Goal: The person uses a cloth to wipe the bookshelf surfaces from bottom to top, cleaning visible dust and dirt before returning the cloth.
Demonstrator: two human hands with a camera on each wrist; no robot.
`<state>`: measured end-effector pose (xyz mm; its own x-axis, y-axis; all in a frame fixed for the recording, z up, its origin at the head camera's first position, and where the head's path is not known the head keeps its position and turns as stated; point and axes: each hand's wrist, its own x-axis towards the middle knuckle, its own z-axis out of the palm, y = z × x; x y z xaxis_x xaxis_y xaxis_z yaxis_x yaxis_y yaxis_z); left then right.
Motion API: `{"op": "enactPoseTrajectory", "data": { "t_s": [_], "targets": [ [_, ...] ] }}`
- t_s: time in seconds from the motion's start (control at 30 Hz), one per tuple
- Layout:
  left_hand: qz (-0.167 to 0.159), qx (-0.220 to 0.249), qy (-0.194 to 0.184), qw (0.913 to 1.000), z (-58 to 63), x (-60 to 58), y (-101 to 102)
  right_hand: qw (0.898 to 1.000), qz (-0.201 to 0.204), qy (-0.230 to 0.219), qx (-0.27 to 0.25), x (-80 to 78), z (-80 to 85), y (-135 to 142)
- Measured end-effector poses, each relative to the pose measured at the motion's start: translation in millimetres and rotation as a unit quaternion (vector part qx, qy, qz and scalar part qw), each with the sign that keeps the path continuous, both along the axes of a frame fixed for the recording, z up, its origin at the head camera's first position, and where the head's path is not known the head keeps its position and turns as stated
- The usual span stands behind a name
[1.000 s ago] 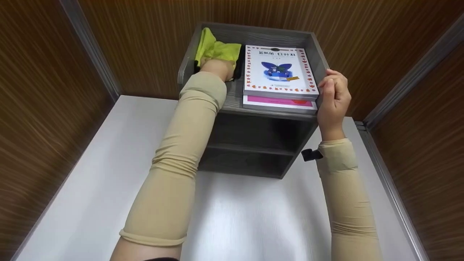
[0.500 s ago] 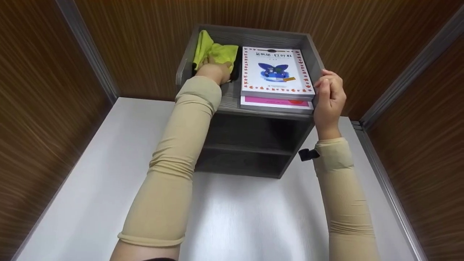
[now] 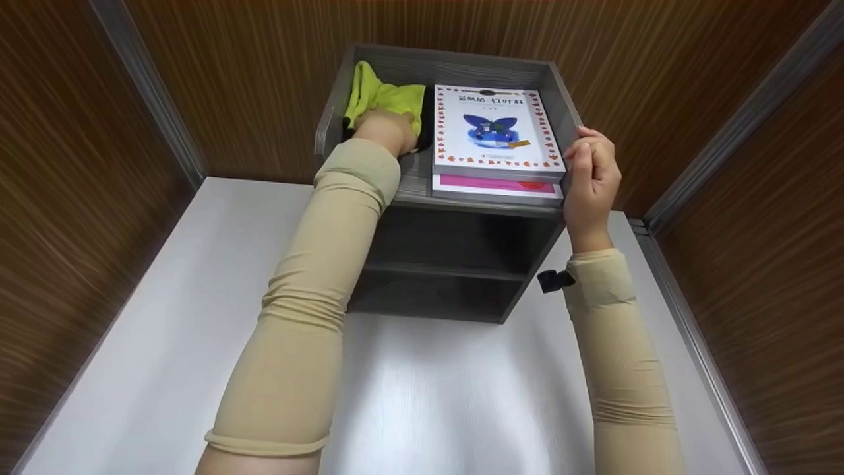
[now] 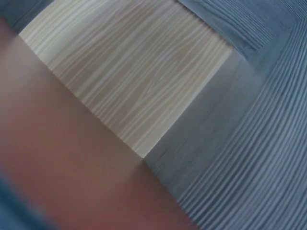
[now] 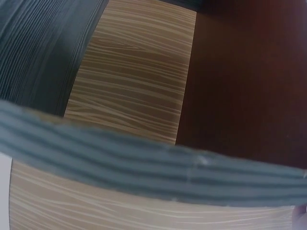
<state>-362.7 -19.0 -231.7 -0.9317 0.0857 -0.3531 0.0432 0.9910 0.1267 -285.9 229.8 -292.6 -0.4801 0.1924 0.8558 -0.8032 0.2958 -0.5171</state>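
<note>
Wood-grain walls (image 3: 264,86) border the white worktop (image 3: 395,396) under the grey shelf unit (image 3: 455,71). Near twelve o'clock my left hand (image 3: 386,128) touches yellow-green cloth (image 3: 397,97) up top, finger hold unclear to me; at two, my right hand's (image 3: 592,175) fingers grip the unit's side.

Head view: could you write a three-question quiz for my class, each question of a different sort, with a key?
1. True or false: the butterfly-covered book lies on top of the pink-covered book.
2. What colour is the cloth at the left hand? A: red. B: yellow-green. C: white.
3. What does the right hand grip?

Key: 1. True. 2. B. 3. The shelf unit's right side wall.
</note>
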Motion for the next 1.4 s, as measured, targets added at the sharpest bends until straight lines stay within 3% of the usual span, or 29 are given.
{"op": "enactPoseTrajectory", "data": {
  "t_s": [0.03,0.13,0.4,0.83,1.1,1.4],
  "targets": [
    [-0.023,-0.023,0.005,0.9994,1.6,-1.0,0.4,1.000,0.000,0.002,0.000,-0.6,0.0,0.2],
    [-0.051,-0.052,0.013,0.9972,6.3,-2.0,1.3,1.000,-0.003,0.008,0.002,-2.4,0.2,1.3],
    [-0.091,-0.108,0.038,0.9892,19.2,3.8,0.7,1.000,0.000,0.013,0.005,-8.1,1.4,2.9],
    [-0.085,-0.124,0.026,0.9882,33.6,10.2,0.7,1.000,-0.001,-0.004,0.002,-16.0,3.2,3.7],
    [-0.083,-0.121,-0.005,0.9891,39.6,14.1,3.9,1.000,0.004,0.012,-0.001,-23.2,3.7,4.3],
    [-0.096,-0.145,-0.046,0.9837,50.0,19.0,5.3,1.000,0.017,0.022,-0.011,-28.1,5.2,4.7]
  ]
}}
